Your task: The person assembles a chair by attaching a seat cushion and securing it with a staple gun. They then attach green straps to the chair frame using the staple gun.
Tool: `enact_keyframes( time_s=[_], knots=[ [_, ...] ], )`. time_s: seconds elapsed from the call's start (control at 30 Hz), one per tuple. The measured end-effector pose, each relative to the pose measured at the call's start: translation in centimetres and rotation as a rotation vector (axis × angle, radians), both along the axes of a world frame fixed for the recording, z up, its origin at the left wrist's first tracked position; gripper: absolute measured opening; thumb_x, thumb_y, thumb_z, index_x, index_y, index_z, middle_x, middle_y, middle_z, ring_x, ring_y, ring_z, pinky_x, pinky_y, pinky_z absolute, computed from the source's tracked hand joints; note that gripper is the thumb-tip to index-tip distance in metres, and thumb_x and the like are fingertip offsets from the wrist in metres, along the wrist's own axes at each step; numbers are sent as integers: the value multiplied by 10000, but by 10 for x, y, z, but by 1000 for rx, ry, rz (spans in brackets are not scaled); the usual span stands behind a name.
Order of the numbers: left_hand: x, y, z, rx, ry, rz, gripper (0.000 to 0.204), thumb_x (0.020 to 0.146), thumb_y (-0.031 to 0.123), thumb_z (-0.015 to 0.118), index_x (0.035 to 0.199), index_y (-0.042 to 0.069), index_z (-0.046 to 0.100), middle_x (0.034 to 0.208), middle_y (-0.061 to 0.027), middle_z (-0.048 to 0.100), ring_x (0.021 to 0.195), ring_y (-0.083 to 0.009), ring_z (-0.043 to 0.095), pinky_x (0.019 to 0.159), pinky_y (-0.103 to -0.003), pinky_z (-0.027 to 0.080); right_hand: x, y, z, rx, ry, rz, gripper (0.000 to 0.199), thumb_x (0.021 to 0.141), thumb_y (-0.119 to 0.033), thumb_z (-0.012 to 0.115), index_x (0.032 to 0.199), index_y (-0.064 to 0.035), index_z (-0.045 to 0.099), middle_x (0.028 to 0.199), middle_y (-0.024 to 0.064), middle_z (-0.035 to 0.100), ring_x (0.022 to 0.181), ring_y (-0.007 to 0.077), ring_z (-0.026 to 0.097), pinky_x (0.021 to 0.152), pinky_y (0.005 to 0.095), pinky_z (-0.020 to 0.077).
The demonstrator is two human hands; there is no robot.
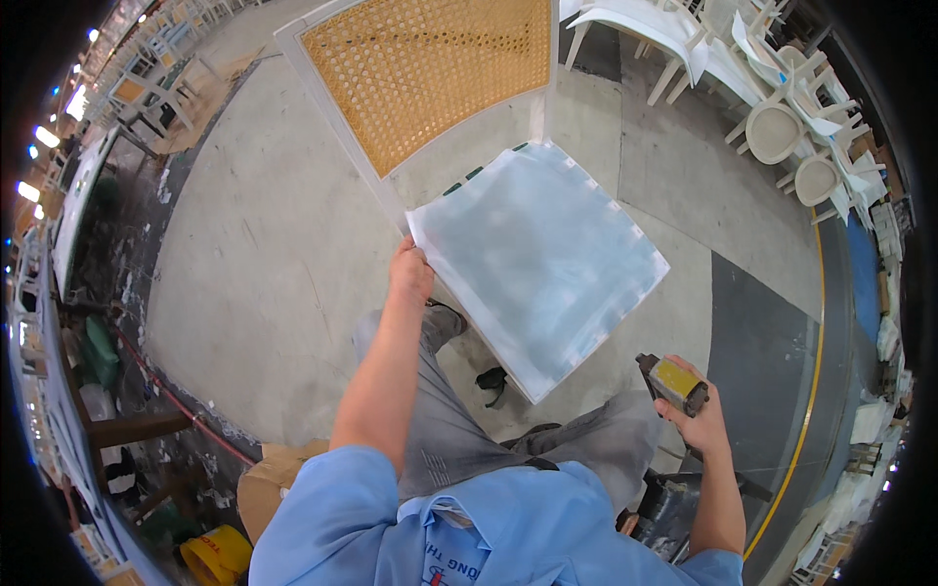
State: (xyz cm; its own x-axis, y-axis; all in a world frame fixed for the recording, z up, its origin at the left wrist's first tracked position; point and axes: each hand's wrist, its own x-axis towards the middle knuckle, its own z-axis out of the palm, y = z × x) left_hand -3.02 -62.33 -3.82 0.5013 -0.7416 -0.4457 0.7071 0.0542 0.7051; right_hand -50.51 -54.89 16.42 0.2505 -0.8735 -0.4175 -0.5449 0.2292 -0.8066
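Observation:
A white chair with a woven cane back (pixel 430 73) stands in front of me. A sheet of translucent white fabric (pixel 542 259) lies stretched over its seat. My left hand (pixel 410 273) grips the fabric's near left corner at the seat edge. My right hand (pixel 689 400) is off to the right of the seat, closed around a staple gun with a yellow body (pixel 672 381), its nose pointing up and left toward the seat. The gun is a short way from the fabric and not touching it. My knees and grey trousers show below the seat.
Several white chairs (pixel 782 107) are stacked at the back right. A cardboard box (pixel 264 479) and a yellow bucket (pixel 210 557) sit at my lower left. A dark workbench (pixel 107 293) runs along the left. A yellow floor line (pixel 811 410) curves on the right.

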Motion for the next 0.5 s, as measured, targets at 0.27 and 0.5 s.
enact_keyframes(
  time_s=[0.27,0.5],
  knots=[
    [-81,83,9,614,-285,-468,401,838,335,817,939,9,606,796,-66,607,602,-165,582,527,-308,486,20,-24,-2,-46,62,138,663,752,-104,826,1364,-61,574,1172,93,690,1078,171,623,989,313,456],
    [-106,87,9,714,-486,-587,300,822,236,831,818,12,633,731,-48,630,580,-135,575,523,-277,466,66,-62,8,-333,100,542,638,756,-90,821,1351,-99,591,1205,140,686,1100,298,662,963,359,496]
  ],
)
